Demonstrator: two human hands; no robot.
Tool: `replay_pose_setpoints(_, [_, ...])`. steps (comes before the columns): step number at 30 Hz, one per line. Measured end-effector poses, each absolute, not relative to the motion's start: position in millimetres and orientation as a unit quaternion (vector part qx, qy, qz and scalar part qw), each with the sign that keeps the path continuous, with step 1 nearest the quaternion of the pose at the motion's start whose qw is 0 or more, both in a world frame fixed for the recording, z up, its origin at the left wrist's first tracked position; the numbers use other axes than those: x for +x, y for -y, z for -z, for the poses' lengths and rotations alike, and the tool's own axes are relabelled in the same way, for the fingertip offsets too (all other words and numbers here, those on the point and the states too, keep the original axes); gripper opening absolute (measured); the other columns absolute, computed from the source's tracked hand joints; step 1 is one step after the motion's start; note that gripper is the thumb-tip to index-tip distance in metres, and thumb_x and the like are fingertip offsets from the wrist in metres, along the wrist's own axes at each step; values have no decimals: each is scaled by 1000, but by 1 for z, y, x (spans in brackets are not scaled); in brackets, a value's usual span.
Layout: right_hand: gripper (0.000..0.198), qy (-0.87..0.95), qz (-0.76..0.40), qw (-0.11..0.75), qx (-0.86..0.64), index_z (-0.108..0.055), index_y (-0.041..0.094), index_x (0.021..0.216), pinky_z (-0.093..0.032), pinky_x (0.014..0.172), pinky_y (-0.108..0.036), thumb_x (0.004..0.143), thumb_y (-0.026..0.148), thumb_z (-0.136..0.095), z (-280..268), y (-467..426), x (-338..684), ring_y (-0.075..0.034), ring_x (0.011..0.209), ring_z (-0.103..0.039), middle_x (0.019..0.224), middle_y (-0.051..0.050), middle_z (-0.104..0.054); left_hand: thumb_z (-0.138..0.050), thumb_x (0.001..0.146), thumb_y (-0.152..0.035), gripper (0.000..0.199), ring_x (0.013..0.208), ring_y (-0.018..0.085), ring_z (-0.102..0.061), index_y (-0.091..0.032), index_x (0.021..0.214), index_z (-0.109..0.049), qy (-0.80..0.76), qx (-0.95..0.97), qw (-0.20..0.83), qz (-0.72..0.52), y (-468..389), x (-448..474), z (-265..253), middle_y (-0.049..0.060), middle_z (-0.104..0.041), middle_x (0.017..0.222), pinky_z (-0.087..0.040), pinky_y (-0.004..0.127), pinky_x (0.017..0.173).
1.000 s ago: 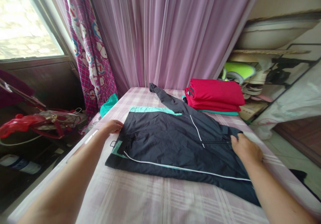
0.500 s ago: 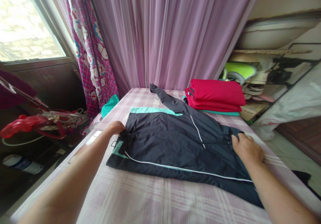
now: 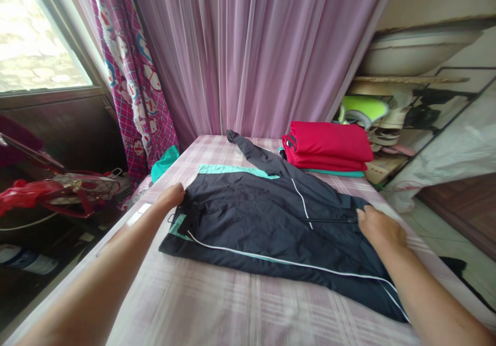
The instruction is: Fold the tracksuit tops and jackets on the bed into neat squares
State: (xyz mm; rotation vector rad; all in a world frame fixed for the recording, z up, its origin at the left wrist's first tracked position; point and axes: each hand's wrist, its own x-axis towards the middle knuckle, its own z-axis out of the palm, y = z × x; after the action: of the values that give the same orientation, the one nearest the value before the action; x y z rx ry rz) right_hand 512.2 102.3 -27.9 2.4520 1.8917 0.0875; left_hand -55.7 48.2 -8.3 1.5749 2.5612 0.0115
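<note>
A dark navy jacket [image 3: 248, 206] with white piping and mint-green lining lies spread across the table, its near side folded over. One sleeve [image 3: 251, 150] stretches away toward the far edge. My left hand [image 3: 173, 196] pinches the jacket's left edge, fingers closed on the cloth. At the opposite end, my right hand [image 3: 382, 226] grips the jacket near the collar, beside the zipper line. The fabric between both hands shows creases.
A checked cloth covers the table [image 3: 186, 304]. Folded red garments [image 3: 329, 147] are stacked at the back right over a teal one. Behind hangs a purple curtain [image 3: 248, 51]. A shelf rack with shoes [image 3: 383, 137] stands on the right; a red bag [image 3: 77, 193] is at left.
The whole view has shifted slightly, so everything sits a little further left. My left hand has pulled slightly outward with the jacket edge; both hands keep their hold.
</note>
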Motion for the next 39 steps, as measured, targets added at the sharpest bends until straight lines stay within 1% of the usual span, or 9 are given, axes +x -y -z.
replay_pose_setpoints(6, [43,-656,-23,66,751,-69,17,98,-49,72,-38,97,41,-34,32,-98,516,-31,88,-69,93,-16,-72,-49,82,-24,27,98,33,-68,-15,98,-67,-859,510,29,18,-44,-70,6,18,-73,100,-51,37,77])
replay_pose_setpoints(10, [50,-613,-29,49,788,-70,19,99,-50,72,-39,96,52,-33,10,-104,514,-34,92,-68,102,-17,-71,-46,82,-22,43,109,29,-65,-15,122,-61,-852,524,-10,14,-47,-69,2,17,-69,118,-50,35,88])
replay_pose_setpoints(16, [34,-700,-87,-98,702,-67,20,111,-47,78,-34,94,36,-42,-17,-136,453,-27,97,-65,116,-12,-68,-31,95,-40,53,132,24,-51,-15,135,-56,-729,682,-34,-44,-72,-17,14,11,-57,142,-34,35,113])
replay_pose_setpoints(22, [30,-749,14,-126,650,-69,22,111,-45,85,-27,94,32,-46,-19,-198,370,-22,105,-64,113,-7,-72,-32,97,-49,61,146,28,-30,-19,149,-41,-760,650,-9,-15,-74,7,55,9,-38,157,-25,48,119])
replay_pose_setpoints(28, [42,-756,59,-121,641,-56,20,133,-45,93,-29,93,28,-50,-6,-261,318,-23,115,-62,125,-10,-67,-31,97,-53,63,146,28,-30,-19,150,-38,-758,652,-16,-20,-66,2,63,9,-36,157,-25,51,118])
replay_pose_setpoints(31, [52,-735,104,-88,664,-50,17,139,-49,86,-30,90,32,-56,3,-288,300,-22,103,-67,109,-11,-72,-33,96,-55,64,145,29,-32,-20,149,-40,-757,653,-27,-30,-61,1,68,10,-39,156,-28,51,117])
replay_pose_setpoints(34, [48,-709,140,-51,689,-58,15,127,-52,77,-30,84,33,-65,11,-308,291,-23,87,-70,88,-9,-73,-34,95,-56,65,145,29,-34,-20,149,-41,-759,649,-34,-35,-55,0,73,10,-40,155,-29,51,116])
replay_pose_setpoints(36, [38,-702,126,-56,698,-62,15,120,-51,78,-31,86,32,-62,17,-314,289,-24,93,-69,97,-12,-72,-33,95,-56,65,145,29,-34,-21,149,-41,-761,647,-39,-36,-52,0,75,9,-40,155,-29,51,116])
replay_pose_setpoints(39, [34,-682,59,-131,717,-59,15,124,-50,85,-34,96,28,-45,26,-311,288,-25,107,-64,119,-18,-63,-34,95,-56,65,145,29,-33,-20,149,-40,-765,642,-38,-34,-50,2,73,9,-40,155,-29,51,116])
